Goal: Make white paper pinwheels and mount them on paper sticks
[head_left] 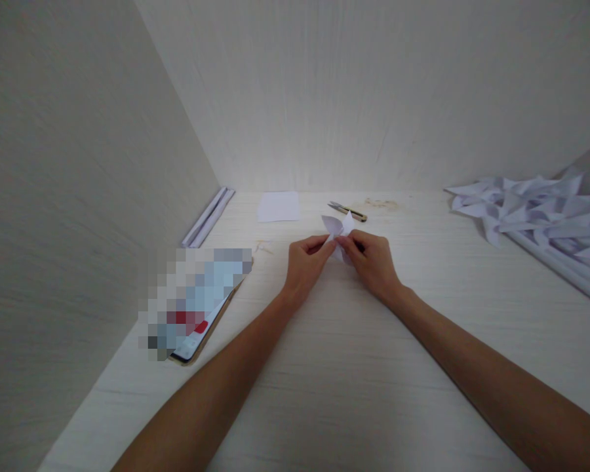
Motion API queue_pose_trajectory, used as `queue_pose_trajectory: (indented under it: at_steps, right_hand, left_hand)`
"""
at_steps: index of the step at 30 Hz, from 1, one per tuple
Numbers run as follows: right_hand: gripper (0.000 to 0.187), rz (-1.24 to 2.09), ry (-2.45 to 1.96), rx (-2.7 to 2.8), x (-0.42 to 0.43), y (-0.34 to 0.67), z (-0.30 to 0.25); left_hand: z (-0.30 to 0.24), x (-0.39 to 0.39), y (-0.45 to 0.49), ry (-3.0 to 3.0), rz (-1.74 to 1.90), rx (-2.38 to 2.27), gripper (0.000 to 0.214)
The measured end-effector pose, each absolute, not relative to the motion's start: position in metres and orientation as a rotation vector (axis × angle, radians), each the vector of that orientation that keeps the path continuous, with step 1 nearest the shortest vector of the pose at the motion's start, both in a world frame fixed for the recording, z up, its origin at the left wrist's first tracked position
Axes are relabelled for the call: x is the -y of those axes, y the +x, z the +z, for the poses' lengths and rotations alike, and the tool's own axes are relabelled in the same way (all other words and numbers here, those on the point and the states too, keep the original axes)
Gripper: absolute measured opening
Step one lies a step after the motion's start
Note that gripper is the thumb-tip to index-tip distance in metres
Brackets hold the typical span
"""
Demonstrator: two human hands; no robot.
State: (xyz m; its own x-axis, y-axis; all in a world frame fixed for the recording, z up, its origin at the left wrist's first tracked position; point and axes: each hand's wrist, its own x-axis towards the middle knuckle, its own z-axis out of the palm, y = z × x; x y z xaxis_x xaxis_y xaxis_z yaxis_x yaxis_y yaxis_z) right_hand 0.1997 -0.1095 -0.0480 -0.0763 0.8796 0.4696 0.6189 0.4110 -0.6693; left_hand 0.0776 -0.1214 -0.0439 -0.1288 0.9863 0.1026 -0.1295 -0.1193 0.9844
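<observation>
Both hands meet over the middle of the table around a small white paper pinwheel point(332, 225), its pointed blades sticking up and down between the fingers. My left hand point(308, 261) pinches it from the left with thumb and fingers. From the right, my right hand point(373, 259) grips near its centre, fingers bent. The fingertips hide the middle of the paper. Just behind the hands lie thread snips point(356, 214) with a brass-coloured handle, blades pointing left. A flat white paper square point(278, 207) rests on the table behind my left hand.
At the right, a pile of white paper pinwheels point(535, 203) lies over a rolled paper tube point(560, 265). Paper rolls point(208, 218) lean along the left wall. A phone point(211, 328), partly blurred, lies at the left. Tan bands point(381, 204) lie by the back wall.
</observation>
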Motion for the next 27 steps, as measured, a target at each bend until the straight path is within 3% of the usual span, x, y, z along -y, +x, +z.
queue_pose_trajectory:
  at_steps: [18,27]
  right_hand:
    - [0.025,0.316,-1.25,1.782,0.1121,0.2,-0.0487]
    - [0.028,0.262,-1.256,1.831,0.1141,0.1991,-0.0484]
  left_hand:
    - [-0.0471,0.1205,0.0773,1.087,1.432,-1.109,0.01]
    - [-0.0465,0.1212,0.0772,1.131,1.394,-1.104,0.009]
